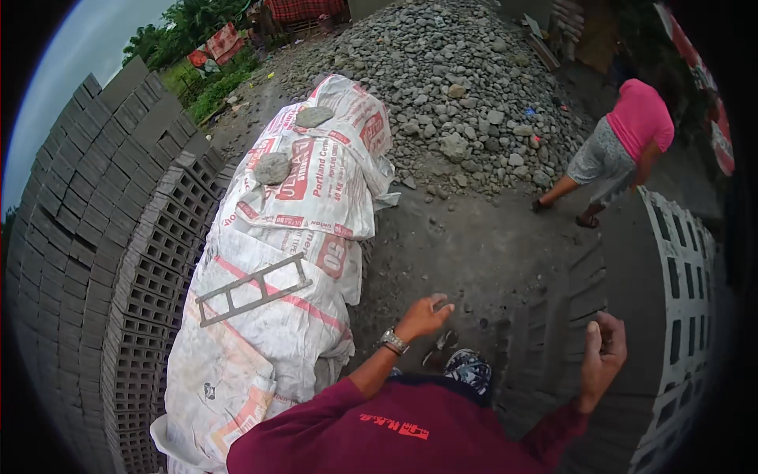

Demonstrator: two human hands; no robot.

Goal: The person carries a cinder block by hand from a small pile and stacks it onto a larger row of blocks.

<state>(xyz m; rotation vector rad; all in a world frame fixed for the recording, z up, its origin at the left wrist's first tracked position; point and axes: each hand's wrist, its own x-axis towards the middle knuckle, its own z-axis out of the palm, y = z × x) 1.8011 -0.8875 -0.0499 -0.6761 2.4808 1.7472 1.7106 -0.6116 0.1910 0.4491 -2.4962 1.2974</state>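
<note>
My left hand (pixel 425 317), with a watch (pixel 394 340) on its wrist, hovers in front of me to the right of the sack-covered stack; its fingers are loosely bent and nothing shows in them. Farther right, my right hand (pixel 604 357) is raised near the hollow blocks, thumb apart from the curled fingers and no object visible in it. White cement sacks (pixel 316 207) drape the stack at my left. On them lies a grey ladder-shaped frame (pixel 264 295) with three openings. Two flat stones, a nearer one (pixel 272 168) and a farther one (pixel 314 117), rest higher up on the sacks.
Hollow concrete blocks (pixel 150 276) are piled high at far left, and more blocks (pixel 685 292) stand at right. A large gravel heap (pixel 466 103) rises ahead. Another person (pixel 624 130) in a pink top walks at upper right. Grey ground (pixel 458 245) lies between.
</note>
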